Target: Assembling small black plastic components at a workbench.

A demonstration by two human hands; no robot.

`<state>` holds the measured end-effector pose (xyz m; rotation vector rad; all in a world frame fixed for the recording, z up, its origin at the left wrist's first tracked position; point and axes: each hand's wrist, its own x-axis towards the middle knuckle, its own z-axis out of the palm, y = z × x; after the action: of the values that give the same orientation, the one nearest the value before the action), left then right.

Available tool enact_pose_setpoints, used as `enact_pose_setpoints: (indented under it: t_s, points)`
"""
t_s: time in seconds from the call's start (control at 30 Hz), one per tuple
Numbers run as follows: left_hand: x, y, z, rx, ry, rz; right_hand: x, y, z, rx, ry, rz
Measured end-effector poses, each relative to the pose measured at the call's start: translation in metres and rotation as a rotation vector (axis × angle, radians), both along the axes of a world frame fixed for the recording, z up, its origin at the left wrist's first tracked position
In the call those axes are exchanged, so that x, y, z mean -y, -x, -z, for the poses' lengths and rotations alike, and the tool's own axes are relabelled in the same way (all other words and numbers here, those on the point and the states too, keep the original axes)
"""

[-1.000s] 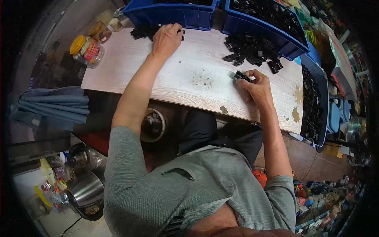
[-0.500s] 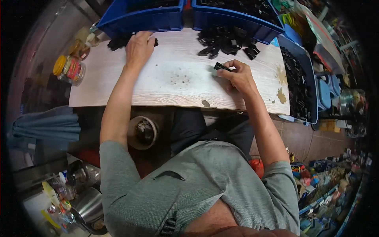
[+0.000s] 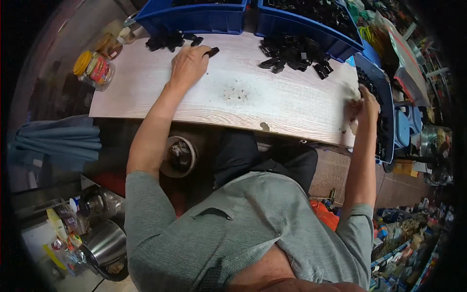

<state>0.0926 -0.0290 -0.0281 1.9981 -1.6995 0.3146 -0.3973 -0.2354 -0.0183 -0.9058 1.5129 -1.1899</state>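
My left hand point(image 3: 188, 67) is over the far left part of the table, its fingers closed on a small black plastic part point(image 3: 212, 52). Just beyond it lies a small pile of similar black parts point(image 3: 168, 41). My right hand point(image 3: 367, 108) is at the table's right edge, beside the blue bin point(image 3: 387, 141) of black parts. Motion smears its fingers, and whether they hold anything does not show. A larger heap of black parts point(image 3: 296, 52) rests on the far right of the white wood-grain table point(image 3: 287, 104).
Two blue crates point(image 3: 194, 20) with black parts line the table's far edge. A yellow-lidded jar point(image 3: 96, 70) stands at the left edge, near other jars. Below the table is a round bucket point(image 3: 193, 158). Blue stools point(image 3: 402, 127) are beyond the right bin.
My right hand has moved right, from over the table with a black part to the bin's edge. My left hand has come away from the left pile with a black part. The view has shifted slightly.
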Motion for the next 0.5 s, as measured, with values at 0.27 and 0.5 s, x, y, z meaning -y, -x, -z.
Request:
enact_pose_setpoints:
  t_s: [0.27,0.5]
  points:
    - [-0.001,0.003,0.004,-0.089,0.134,0.088,-0.021,-0.026,-0.001,-0.028,0.068,-0.144]
    - [0.008,-0.003,0.024,0.024,0.068,0.031,-0.051,-0.101,-0.024,-0.329,-0.091,-0.322]
